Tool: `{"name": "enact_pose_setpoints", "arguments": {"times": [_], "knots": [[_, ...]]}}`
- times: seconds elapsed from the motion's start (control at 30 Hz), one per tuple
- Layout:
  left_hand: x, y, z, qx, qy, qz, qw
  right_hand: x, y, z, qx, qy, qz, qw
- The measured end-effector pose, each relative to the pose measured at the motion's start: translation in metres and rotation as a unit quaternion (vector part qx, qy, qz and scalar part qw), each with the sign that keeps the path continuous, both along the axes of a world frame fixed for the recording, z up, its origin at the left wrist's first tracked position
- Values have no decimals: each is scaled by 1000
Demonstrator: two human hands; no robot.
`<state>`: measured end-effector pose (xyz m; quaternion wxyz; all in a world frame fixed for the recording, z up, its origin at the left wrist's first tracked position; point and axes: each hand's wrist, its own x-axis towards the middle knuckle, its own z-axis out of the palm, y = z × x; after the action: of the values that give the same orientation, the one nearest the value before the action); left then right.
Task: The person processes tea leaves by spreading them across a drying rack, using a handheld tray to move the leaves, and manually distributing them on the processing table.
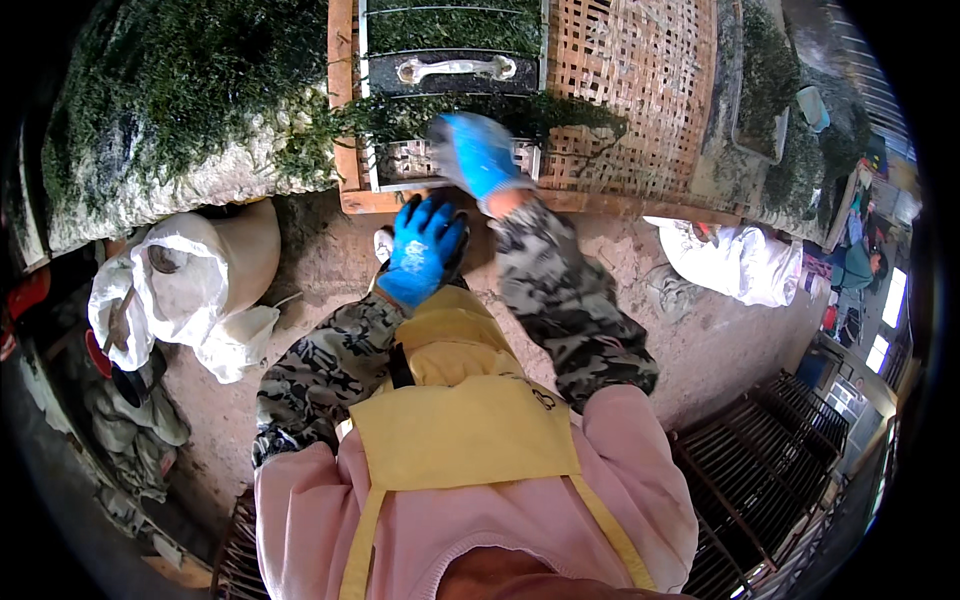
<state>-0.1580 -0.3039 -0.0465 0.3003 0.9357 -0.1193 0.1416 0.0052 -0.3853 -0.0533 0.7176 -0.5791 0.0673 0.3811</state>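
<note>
My left hand (420, 248), in a blue coated glove, is open with its fingers apart, just below the wooden front edge (600, 203) of a woven screen (640, 80). It holds nothing that I can see. My right hand (475, 150), gloved the same way, is over the near end of a metal frame (365, 70) lying on the screen. Motion blurs its fingers, so whether it holds anything is unclear. A dark crossbar with a pale handle (455, 69) spans the frame. Dark green shredded leaves (455, 30) fill its far part, and loose strands (580, 115) trail across the woven surface.
A large mound of the same green shreds (190, 80) covers the surface at left. White sacks (180, 285) stand below it, and another white sack (740, 262) lies at right. Behind me at right are dark slatted racks (760, 460). A light blue object (813, 108) rests at far right.
</note>
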Motion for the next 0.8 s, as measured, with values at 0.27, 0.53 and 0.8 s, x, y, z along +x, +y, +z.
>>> {"name": "enact_pose_setpoints", "arguments": {"times": [0.27,0.53,0.8], "knots": [[25,-1,-11,88,57,89,991,24,-13,54,198,97,-223,950],[46,9,7,39,-22,111,993,36,-65,45,153,-43,-272,949],[110,-44,-11,97,-27,31,994,44,-108,68,51,-170,-223,959]]}}
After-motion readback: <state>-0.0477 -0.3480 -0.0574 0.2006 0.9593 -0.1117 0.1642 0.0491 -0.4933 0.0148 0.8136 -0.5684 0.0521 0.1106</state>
